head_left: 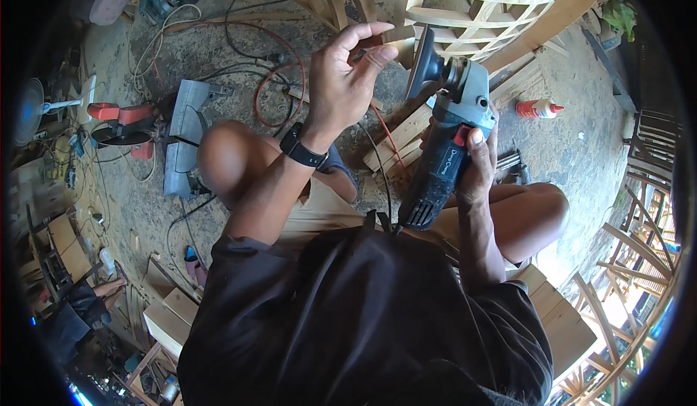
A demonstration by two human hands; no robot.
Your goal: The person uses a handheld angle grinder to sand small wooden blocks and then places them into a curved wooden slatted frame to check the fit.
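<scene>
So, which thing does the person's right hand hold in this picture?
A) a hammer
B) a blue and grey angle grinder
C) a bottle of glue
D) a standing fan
B: the right hand is wrapped around the body of the blue and grey angle grinder, whose disc meets the small wooden piece in the left hand.

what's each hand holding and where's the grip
The right hand grips an angle grinder around its dark body, behind the grey head. The left hand pinches a small wooden piece at its near end, held against the grinder's disc.
</scene>
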